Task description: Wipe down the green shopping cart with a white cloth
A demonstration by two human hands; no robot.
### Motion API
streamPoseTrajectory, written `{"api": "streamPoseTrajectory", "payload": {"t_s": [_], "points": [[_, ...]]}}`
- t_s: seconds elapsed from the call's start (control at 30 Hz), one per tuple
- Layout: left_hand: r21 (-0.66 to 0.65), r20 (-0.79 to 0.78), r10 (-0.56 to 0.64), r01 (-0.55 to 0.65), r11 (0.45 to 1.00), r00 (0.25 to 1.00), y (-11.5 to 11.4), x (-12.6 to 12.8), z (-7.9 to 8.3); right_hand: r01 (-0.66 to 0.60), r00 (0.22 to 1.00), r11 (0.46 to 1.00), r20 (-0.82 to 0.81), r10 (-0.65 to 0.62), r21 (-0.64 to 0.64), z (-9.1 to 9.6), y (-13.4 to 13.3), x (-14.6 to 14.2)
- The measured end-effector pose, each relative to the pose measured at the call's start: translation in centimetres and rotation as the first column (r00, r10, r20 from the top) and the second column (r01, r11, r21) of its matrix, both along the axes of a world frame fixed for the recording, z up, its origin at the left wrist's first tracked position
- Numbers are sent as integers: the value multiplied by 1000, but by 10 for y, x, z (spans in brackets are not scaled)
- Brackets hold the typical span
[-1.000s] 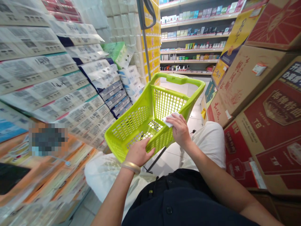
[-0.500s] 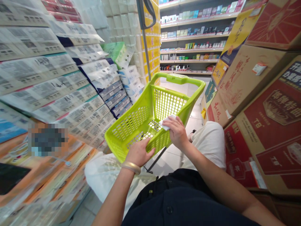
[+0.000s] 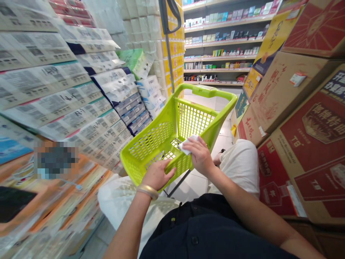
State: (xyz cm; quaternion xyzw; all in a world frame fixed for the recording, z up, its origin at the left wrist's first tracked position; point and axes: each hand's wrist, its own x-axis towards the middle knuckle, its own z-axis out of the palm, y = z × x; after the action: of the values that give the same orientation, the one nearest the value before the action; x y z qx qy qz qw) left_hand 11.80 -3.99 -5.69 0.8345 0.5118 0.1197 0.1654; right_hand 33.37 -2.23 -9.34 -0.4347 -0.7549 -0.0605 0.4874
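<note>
A lime-green plastic shopping basket point(image 3: 151, 138) with slotted walls stands tilted between my knees, its inside showing no goods. My left hand point(image 3: 158, 175) grips the basket's near rim, thumb outside and fingers over the edge. Farther right along the same rim, my right hand point(image 3: 198, 153) presses a folded white tissue point(image 3: 188, 144) against the plastic. Its fingers lie closed over the tissue, partly covering it. A long grey pull handle point(image 3: 170, 21) rises behind the basket's far left corner.
Packs of tissue paper point(image 3: 78, 97) are stacked on the left. Cardboard cartons point(image 3: 304, 136) form a wall on the right. Shelves point(image 3: 221, 43) with small boxes and bottles stand at the back. A dark phone point(image 3: 14, 203) lies at far left.
My right hand has slid the tissue left and slightly down along the rim. My left hand, still on the rim, has shifted a little to the left.
</note>
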Motion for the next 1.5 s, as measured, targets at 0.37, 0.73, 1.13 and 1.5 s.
{"api": "streamPoseTrajectory", "payload": {"t_s": [0.37,0.73,1.13,1.5], "points": [[1,-30,31,-31,1000,999,4,-22,-1,176,981,983,-85,-172,53,7,7,15],[139,-283,281,-251,958,917,-2,0,30,177,978,984,-114,-172,29,13,-6,0],[345,-180,215,-143,928,960,-1,53,-2,232,967,972,-115,-226,41,19,-1,23],[487,-160,244,-138,862,956,-3,38,-10,180,981,983,-76,-177,42,21,-3,20]]}}
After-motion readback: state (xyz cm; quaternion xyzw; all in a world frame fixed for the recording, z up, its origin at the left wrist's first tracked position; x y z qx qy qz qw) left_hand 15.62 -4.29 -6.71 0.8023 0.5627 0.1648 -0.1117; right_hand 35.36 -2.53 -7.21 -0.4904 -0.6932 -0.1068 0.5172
